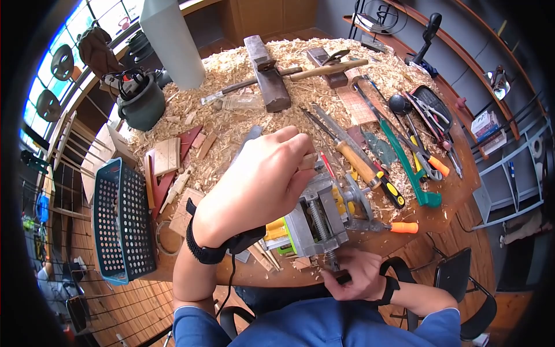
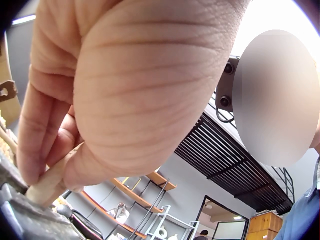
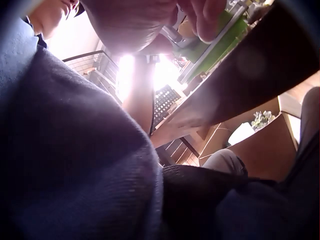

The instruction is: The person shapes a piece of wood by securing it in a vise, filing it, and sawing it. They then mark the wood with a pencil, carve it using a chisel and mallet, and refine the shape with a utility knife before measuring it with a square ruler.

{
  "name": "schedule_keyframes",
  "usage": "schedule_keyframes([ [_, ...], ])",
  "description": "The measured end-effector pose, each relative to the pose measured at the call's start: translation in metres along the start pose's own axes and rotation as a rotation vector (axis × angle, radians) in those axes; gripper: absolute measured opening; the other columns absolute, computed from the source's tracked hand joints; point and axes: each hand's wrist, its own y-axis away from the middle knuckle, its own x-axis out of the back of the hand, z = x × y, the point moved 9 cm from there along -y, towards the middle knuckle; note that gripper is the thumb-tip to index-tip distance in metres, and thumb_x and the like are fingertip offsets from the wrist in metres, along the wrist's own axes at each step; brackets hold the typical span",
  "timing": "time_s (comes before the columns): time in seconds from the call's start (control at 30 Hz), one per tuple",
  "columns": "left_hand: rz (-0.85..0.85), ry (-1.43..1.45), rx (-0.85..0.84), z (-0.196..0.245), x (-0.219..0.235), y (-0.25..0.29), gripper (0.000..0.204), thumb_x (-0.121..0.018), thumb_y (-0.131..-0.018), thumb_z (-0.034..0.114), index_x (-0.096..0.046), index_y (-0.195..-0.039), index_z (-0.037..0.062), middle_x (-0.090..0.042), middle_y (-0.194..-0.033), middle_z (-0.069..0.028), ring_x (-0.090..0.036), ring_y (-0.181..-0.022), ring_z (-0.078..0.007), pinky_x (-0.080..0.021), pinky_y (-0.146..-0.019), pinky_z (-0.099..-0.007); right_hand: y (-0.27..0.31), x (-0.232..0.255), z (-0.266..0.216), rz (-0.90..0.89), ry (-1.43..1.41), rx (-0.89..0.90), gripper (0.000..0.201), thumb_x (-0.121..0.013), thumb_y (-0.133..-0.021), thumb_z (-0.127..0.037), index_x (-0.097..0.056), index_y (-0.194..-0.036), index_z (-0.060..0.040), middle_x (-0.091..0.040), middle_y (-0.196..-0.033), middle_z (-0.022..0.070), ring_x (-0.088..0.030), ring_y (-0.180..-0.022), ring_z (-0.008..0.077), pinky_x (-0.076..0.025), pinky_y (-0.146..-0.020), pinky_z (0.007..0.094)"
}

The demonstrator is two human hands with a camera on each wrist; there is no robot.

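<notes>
A grey bench vise (image 1: 317, 222) with green and yellow parts stands at the table's near edge, its long screw pointing toward the person. My left hand (image 1: 266, 173) reaches over it and pinches a pale wooden piece (image 2: 47, 187) between thumb and fingers, the piece's lower end right at the vise's jaws. Most of that piece is hidden behind the hand in the head view. Below the vise, my right hand (image 1: 361, 274) curls round the dark handle (image 1: 341, 276) at the screw's outer end. In the right wrist view the hand (image 3: 135, 22) appears close to the vise's green side.
Wood shavings (image 1: 225, 121) cover much of the table. Hand planes (image 1: 269, 78) lie at the back. A rasp with a wooden handle (image 1: 355, 162), a green-handled saw (image 1: 399, 153) and pliers (image 1: 433, 113) lie right. A perforated basket (image 1: 124, 225) stands left, beside wood offcuts (image 1: 167, 155).
</notes>
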Motion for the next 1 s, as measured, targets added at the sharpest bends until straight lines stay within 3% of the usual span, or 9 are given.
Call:
schedule_keyframes([
  [0.07,0.011,0.009,-0.005,0.0,0.0,0.0,0.014,-0.075,-0.089,0.003,-0.066,-0.099,-0.0031,-0.063,-0.092,-0.0175,-0.071,-0.082,-0.037,-0.059,-0.071,-0.04,0.003,-0.011,-0.011,-0.106,0.083,0.055,0.02,-0.083,-0.081,-0.012,-0.065,-0.078,-0.006,-0.077,-0.097,0.0144,-0.071,-0.062,0.0182,-0.054,-0.051,0.0308],
  [0.2,0.014,0.006,-0.004,0.0,0.0,0.001,0.014,-0.075,-0.089,0.003,-0.066,-0.099,-0.0032,-0.063,-0.092,-0.0175,-0.071,-0.082,-0.0371,-0.059,-0.071,-0.0402,-0.006,-0.023,-0.034,-0.319,-0.071,0.251,0.003,-0.072,-0.088,-0.006,-0.071,-0.089,-0.0082,-0.079,-0.095,0.0119,-0.072,-0.066,0.0144,-0.058,-0.055,0.0274],
  [0.3,0.013,-0.024,-0.013,0.001,0.001,0.001,0.015,-0.075,-0.089,0.002,-0.066,-0.1,-0.0032,-0.063,-0.092,-0.0176,-0.071,-0.082,-0.0372,-0.059,-0.071,-0.0401,-0.019,-0.016,-0.048,-0.153,-0.025,0.36,0.005,-0.073,-0.086,-0.007,-0.072,-0.092,-0.0074,-0.081,-0.101,0.0136,-0.07,-0.063,0.0129,-0.057,-0.054,0.0265],
  [0.5,0.016,0.006,0.004,0.0,0.0,0.0,0.014,-0.075,-0.089,0.002,-0.067,-0.099,-0.0031,-0.062,-0.09,-0.0171,-0.071,-0.082,-0.0374,-0.059,-0.072,-0.0404,-0.053,-0.008,-0.077,-0.139,0.312,0.372,0.025,-0.07,-0.078,-0.008,-0.079,-0.1,-0.003,-0.08,-0.103,0.0184,-0.064,-0.058,0.007,-0.038,-0.047,0.0181],
  [0.6,0.018,0.026,0.002,-0.001,0.001,0.0,0.014,-0.076,-0.088,0.002,-0.067,-0.098,-0.003,-0.062,-0.089,-0.017,-0.071,-0.081,-0.0375,-0.059,-0.071,-0.0405,-0.063,-0.015,-0.078,-0.167,0.398,0.333,0.024,-0.068,-0.077,-0.01,-0.079,-0.097,-0.0038,-0.079,-0.098,0.0117,-0.048,-0.05,0.0063,-0.029,-0.047,0.0218],
  [0.73,0.031,0.024,-0.016,0.0,0.002,0.0,0.014,-0.076,-0.088,0.003,-0.067,-0.098,-0.0029,-0.062,-0.088,-0.0171,-0.07,-0.079,-0.0372,-0.058,-0.07,-0.0404,-0.062,-0.019,-0.079,-0.251,0.489,0.382,0.02,-0.069,-0.077,-0.013,-0.078,-0.094,-0.0054,-0.077,-0.095,0.0081,-0.051,-0.056,0.0067,-0.028,-0.048,0.0216],
  [0.83,0.034,-0.008,-0.036,0.002,0.003,-0.001,0.014,-0.076,-0.088,0.003,-0.068,-0.098,-0.0029,-0.062,-0.088,-0.017,-0.07,-0.078,-0.0369,-0.058,-0.07,-0.0402,-0.053,-0.023,-0.083,-0.369,0.494,0.473,0.016,-0.068,-0.08,-0.018,-0.077,-0.09,-0.0085,-0.074,-0.091,0.004,-0.058,-0.071,0.0087,-0.035,-0.06,0.0253],
  [0.9,0.042,-0.029,-0.06,0.004,0.004,-0.001,0.014,-0.076,-0.088,0.003,-0.068,-0.098,-0.0029,-0.062,-0.089,-0.0169,-0.07,-0.078,-0.0366,-0.058,-0.07,-0.04,-0.043,-0.029,-0.086,-0.394,0.57,0.596,0.016,-0.066,-0.082,-0.022,-0.076,-0.088,-0.0109,-0.072,-0.091,0.0024,-0.06,-0.085,0.0117,-0.038,-0.078,0.0319],
  [1.0,0.013,0.026,-0.02,0.001,0.0,-0.001,0.014,-0.076,-0.089,0.003,-0.068,-0.098,-0.0033,-0.062,-0.089,-0.0167,-0.07,-0.078,-0.0358,-0.059,-0.068,-0.0391,-0.033,-0.044,-0.073,-0.529,0.786,0.653,0.016,-0.064,-0.083,-0.025,-0.073,-0.084,-0.0124,-0.069,-0.089,0.0023,-0.06,-0.091,0.0159,-0.035,-0.091,0.0375],
])
